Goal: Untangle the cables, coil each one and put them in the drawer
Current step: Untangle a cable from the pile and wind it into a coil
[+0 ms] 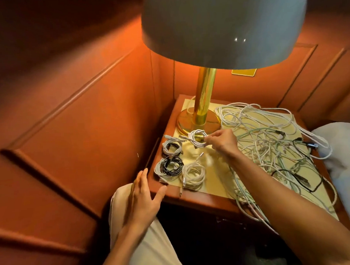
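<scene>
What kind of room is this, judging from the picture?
Probably a bedroom, perhaps in a hotel: a nightstand with a brass lamp stands against wood-panelled walls, and a pillow lies beside it.

A wooden nightstand carried a brass lamp at its back left corner, three coiled cables along its left edge, and a tangled cable heap across its right side.
</scene>
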Action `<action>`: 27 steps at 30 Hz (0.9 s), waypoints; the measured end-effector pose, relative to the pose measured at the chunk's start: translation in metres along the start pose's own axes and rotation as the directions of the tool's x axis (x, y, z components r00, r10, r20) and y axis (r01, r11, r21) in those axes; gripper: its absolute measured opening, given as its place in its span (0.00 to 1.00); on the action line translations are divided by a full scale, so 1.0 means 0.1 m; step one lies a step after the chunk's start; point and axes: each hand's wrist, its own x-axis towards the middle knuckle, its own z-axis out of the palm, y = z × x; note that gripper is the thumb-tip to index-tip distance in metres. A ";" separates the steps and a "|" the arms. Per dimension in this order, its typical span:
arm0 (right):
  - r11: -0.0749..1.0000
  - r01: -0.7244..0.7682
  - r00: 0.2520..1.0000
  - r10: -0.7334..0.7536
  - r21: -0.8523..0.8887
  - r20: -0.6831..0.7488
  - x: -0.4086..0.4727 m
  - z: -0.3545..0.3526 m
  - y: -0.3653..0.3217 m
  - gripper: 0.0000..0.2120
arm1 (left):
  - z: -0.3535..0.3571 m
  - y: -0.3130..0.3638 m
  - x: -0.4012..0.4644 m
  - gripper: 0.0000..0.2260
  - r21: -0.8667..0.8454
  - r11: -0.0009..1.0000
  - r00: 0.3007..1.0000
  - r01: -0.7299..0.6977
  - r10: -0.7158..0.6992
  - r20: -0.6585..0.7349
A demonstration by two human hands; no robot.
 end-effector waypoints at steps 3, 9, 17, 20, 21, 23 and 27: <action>0.984 0.001 0.994 0.018 -0.177 0.105 -0.01 0.08 0.06 0.06 | 0.05 -0.09 0.03 0.46 0.072 0.997 0.995 0.006 -0.013 0.097; 0.919 0.086 0.991 -0.041 -0.384 0.123 0.03 0.10 0.08 0.07 | 0.03 -0.09 0.04 0.39 0.059 0.998 0.994 0.022 -0.028 0.102; 0.863 0.197 0.980 -0.167 -0.465 0.104 -0.04 0.04 0.11 0.07 | 0.01 -0.07 0.05 0.37 0.019 0.999 0.994 0.047 -0.049 0.102; 0.836 0.208 0.978 -0.180 -0.507 0.105 -0.08 0.01 0.14 0.08 | -0.02 -0.02 0.07 0.36 -0.029 0.997 0.993 0.065 -0.062 0.097; 0.824 0.215 0.976 -0.188 -0.524 0.106 -0.10 0.00 0.14 0.08 | -0.04 0.00 0.08 0.35 -0.047 0.997 0.995 0.067 -0.062 0.083; 0.799 0.234 0.971 -0.216 -0.553 0.098 -0.16 -0.04 0.15 0.09 | -0.08 0.07 0.12 0.35 -0.065 0.996 0.997 0.053 -0.050 0.053; 0.781 0.282 0.956 -0.277 -0.558 0.096 -0.29 -0.19 0.13 0.10 | -0.15 0.24 0.24 0.32 -0.050 0.998 0.999 -0.041 0.041 -0.001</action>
